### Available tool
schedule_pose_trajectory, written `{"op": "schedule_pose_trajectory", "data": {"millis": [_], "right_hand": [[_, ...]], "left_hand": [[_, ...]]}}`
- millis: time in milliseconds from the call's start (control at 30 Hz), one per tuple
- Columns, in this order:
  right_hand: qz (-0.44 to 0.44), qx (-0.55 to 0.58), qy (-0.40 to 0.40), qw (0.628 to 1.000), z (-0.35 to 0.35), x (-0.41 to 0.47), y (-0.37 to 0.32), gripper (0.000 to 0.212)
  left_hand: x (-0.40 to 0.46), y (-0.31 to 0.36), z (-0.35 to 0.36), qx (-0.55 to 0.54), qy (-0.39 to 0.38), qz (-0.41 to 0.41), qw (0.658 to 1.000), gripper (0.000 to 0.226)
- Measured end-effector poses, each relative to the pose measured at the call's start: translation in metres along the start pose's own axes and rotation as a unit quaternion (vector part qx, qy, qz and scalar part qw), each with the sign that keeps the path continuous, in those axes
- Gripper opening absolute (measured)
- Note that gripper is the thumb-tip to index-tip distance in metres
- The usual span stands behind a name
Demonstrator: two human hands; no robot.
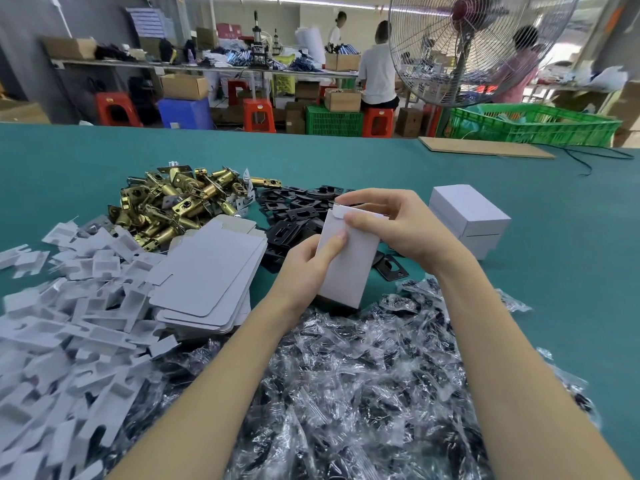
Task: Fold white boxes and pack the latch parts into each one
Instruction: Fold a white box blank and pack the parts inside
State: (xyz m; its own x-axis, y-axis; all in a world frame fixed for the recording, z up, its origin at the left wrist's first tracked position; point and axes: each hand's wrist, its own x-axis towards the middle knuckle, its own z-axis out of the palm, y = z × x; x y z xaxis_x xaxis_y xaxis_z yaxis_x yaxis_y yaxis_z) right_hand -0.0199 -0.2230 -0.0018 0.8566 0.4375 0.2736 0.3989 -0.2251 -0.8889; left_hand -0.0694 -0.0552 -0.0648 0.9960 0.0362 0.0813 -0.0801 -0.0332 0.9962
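Left hand [304, 268] grips the upright white cardboard box [346, 261] from its side, thumb across the front | right hand [391, 223] curls over the top, fingers [360, 221] pinching its flap | box held above the teal tabletop [536, 306], near black strike plates [294, 216]

My teal table [519, 209] faces a workshop: large fan [464, 46], red stools [258, 114], green crates [533, 124], cluttered benches [207, 65].
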Motion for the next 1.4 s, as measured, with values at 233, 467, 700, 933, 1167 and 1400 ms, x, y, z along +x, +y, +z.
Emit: {"op": "schedule_pose_trajectory", "data": {"millis": [233,467,700,933,1167,1400], "right_hand": [[0.011,0.064,0.012,0.998,-0.002,0.0,0.0,0.018],[0.01,0.054,0.0,0.998,0.001,0.001,0.001,0.021],[-0.015,0.01,0.011,1.0,0.006,0.002,0.001,0.022],[-0.026,-0.019,-0.011,0.999,0.008,0.001,0.001,0.027],[-0.011,-0.015,-0.067,0.998,-0.001,-0.002,0.002,0.031],[0.004,0.002,-0.096,0.995,-0.003,-0.004,0.006,0.039]], "left_hand": [[0.001,-0.003,0.0,0.0,-0.011,0.011,1.0,0.037],[0.002,-0.003,-0.001,-0.007,0.002,0.017,1.0,0.039],[0.002,-0.003,-0.001,-0.005,0.01,0.008,1.0,0.041],[0.0,-0.002,0.0,-0.023,0.012,0.009,1.0,0.038],[-0.001,-0.002,0.001,-0.01,0.0,0.012,1.0,0.038],[-0.001,-0.003,0.001,-0.002,-0.002,0.019,1.0,0.041]]}}
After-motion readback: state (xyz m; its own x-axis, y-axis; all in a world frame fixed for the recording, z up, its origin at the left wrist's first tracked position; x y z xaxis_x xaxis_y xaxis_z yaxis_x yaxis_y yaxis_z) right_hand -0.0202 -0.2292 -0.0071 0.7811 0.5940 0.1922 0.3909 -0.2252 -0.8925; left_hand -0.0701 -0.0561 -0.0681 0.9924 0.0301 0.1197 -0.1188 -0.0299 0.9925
